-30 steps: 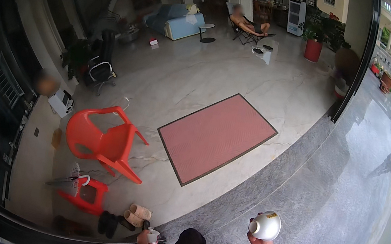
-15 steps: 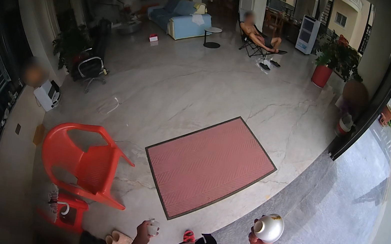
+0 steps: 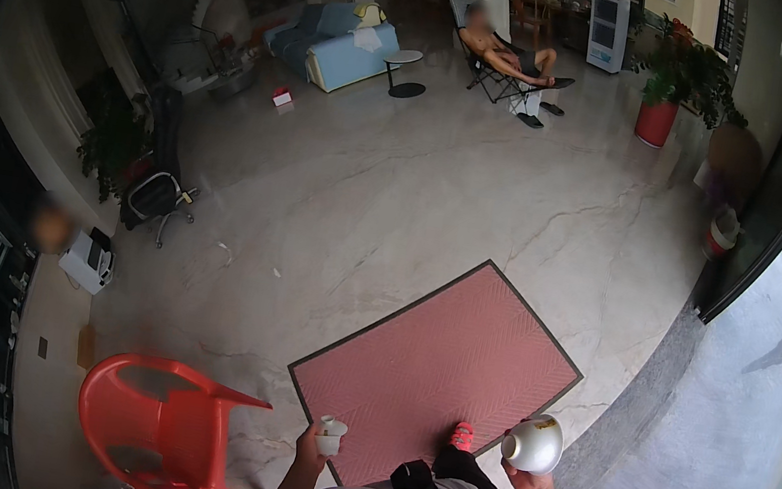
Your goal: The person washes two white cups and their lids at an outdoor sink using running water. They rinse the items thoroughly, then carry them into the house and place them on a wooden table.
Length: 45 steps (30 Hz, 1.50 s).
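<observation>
At the lower middle my left hand (image 3: 310, 443) is closed around a small white cup (image 3: 330, 441); a second small white piece seems to sit on top, but it is too small to name. My right hand (image 3: 528, 482) grips a shiny white bowl (image 3: 540, 443) from below, tipped on its side with its foot toward the left. A brownish-gold mark shows on the bowl's upper side. Beneath and between both hands lies a red doormat (image 3: 435, 352) with a dark border, and my foot in a red shoe (image 3: 461, 436) rests on it.
A red plastic armchair (image 3: 180, 436) stands close on the left. Farther off are an office chair (image 3: 158, 198), a blue-covered sofa (image 3: 339, 50), a round side table (image 3: 403, 57), a person (image 3: 500, 53) on a reclining chair and a potted plant (image 3: 654, 122). A dark door frame (image 3: 766, 240) edges the right.
I have stepped forward, with a foot now on the doormat. The red armchair has slid lower in view. Both hands keep hold of the cup and the bowl.
</observation>
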Tool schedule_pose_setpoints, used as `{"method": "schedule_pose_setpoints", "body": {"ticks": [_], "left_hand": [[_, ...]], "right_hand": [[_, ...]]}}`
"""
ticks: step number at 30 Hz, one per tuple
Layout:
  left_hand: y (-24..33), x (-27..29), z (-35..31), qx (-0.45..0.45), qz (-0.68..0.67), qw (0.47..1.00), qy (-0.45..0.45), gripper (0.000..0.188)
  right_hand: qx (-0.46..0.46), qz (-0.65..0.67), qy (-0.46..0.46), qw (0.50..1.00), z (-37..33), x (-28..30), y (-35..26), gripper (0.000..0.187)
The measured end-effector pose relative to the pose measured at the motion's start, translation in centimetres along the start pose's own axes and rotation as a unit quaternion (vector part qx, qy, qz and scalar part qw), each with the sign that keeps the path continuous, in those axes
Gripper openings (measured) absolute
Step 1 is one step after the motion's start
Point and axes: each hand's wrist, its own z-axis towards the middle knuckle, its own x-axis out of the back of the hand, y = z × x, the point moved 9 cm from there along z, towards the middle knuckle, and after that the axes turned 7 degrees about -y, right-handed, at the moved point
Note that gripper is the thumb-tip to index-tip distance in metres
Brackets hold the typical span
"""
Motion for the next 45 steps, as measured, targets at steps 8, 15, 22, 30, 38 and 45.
{"method": "schedule_pose_setpoints", "body": {"ticks": [8, 15, 22, 30, 38, 45], "left_hand": [[7.1, -0.6, 11.9, 0.085, -0.139, 0.974, 0.157, 0.035], [7.4, 4.8, 31.2, 0.090, -0.216, 0.958, 0.168, 0.034], [25.7, -7.6, 56.1, 0.038, -0.179, 0.982, 0.043, 0.040], [39.9, -20.2, 79.5, 0.072, -0.096, 0.992, -0.040, 0.041], [46.2, -19.5, 102.9, 0.058, -0.107, 0.990, 0.069, 0.040], [45.8, -10.4, 113.4, 0.138, -0.170, 0.955, 0.199, 0.036]], "right_hand": [[-0.162, -0.015, -0.021, 0.986, 25.6, -5.9, -1.2, 0.032], [-0.143, -0.058, -0.053, 0.987, 48.2, -11.0, -1.4, 0.035], [-0.059, -0.015, -0.038, 0.997, 67.7, -14.8, -2.5, 0.028], [-0.049, -0.031, -0.033, 0.998, 88.7, -16.6, -3.1, 0.030], [-0.074, -0.040, -0.022, 0.996, 116.9, -14.7, -6.3, 0.031], [-0.175, -0.119, 0.031, 0.977, 140.0, -21.8, -6.8, 0.029]]}}
